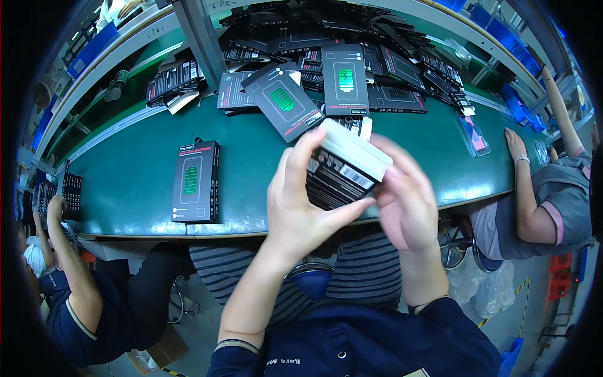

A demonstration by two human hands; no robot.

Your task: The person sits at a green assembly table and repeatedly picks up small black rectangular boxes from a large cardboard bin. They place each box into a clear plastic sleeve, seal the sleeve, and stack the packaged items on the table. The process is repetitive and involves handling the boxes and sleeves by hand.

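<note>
A black battery box (331,183) with white print and a barcode on its side is held up over the table's front edge, tilted. Its white end (357,149) faces up and away from me. My left hand (293,204) is closed round the box, with the fingers at its far left corner and the thumb along its lower edge. On the right side my right hand (409,204), partly smeared by motion, grips the box beside the white end. To the left another black battery box (196,182) with a green battery picture rests on the table, its narrow side showing.
Many black boxes (344,78) are heaped at the back of the green table (125,169). A metal post (200,38) rises behind. At the left a co-worker's hand (56,207) touches boxes; at the right another person's hand (515,143) rests near a clear packet (474,137).
</note>
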